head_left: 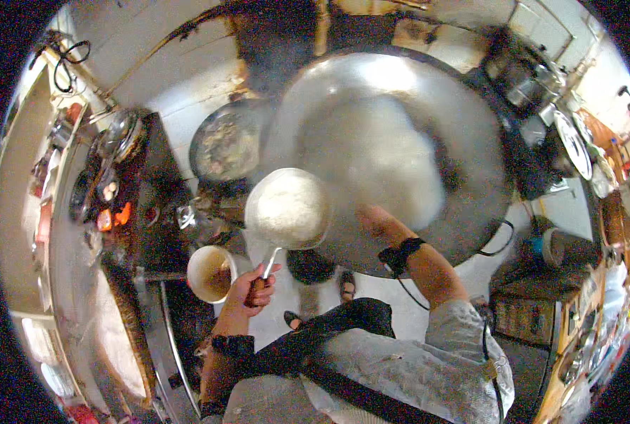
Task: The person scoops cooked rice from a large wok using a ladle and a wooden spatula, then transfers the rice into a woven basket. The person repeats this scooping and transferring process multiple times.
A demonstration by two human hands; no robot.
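A very large metal wok (469,212) fills the upper middle, with whitish cloudy contents that look like liquid or steam. My left hand (259,289) grips the wooden handle of a round ladle or strainer (287,209) with a metal shank. Its wide bowl, filled with something whitish, lies at the wok's left rim. My right hand (370,214) reaches over or into the wok near its lower middle. Blur and haze hide its fingers, so I cannot tell whether it holds anything. Black bands circle both wrists.
A smaller pan (225,143) with food in it stands left of the wok. Below it is a white bucket (212,274) with brownish contents. Orange flames or glowing pieces (114,216) show at the left. Plates (573,146) stand at the right, above a wooden-fronted cabinet (524,318).
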